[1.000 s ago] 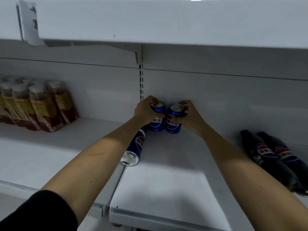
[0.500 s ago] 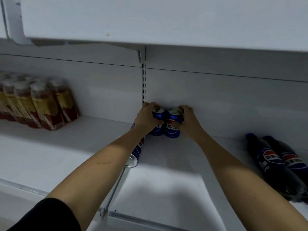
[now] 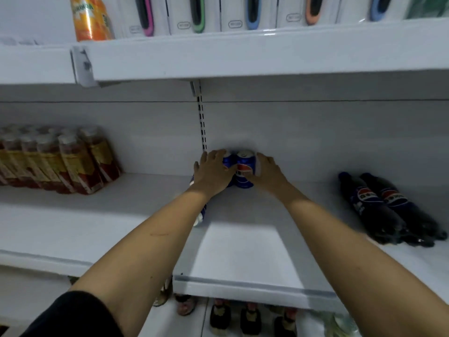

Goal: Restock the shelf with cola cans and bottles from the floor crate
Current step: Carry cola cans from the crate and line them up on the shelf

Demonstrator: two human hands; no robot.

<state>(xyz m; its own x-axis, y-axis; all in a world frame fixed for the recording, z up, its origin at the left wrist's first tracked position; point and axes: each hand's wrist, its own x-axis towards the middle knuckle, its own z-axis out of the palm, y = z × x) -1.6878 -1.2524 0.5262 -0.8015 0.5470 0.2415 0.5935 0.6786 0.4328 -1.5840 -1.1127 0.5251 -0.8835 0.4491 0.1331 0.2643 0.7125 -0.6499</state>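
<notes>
Two blue cola cans stand upright side by side against the back wall of the white shelf (image 3: pixel 243 251). My left hand (image 3: pixel 211 171) wraps over the left can (image 3: pixel 228 159), hiding most of it. My right hand (image 3: pixel 267 171) curls round the side of the right can (image 3: pixel 243 169). A third cola can (image 3: pixel 200 216) lies on its side under my left forearm, mostly hidden. Two dark cola bottles (image 3: pixel 381 205) lie flat on the shelf at the right.
A shrink-wrapped pack of brown tea bottles (image 3: pixel 60 161) stands at the shelf's left. The upper shelf (image 3: pixel 243 52) hangs low overhead, carrying an orange bottle (image 3: pixel 90 18) and white boxes (image 3: pixel 192 13). Dark bottles (image 3: pixel 243 317) stand on the shelf below.
Both hands have slid the two cans further back, up to the rear wall. The view has pulled back and tilted up, bringing the upper shelf's goods into sight.
</notes>
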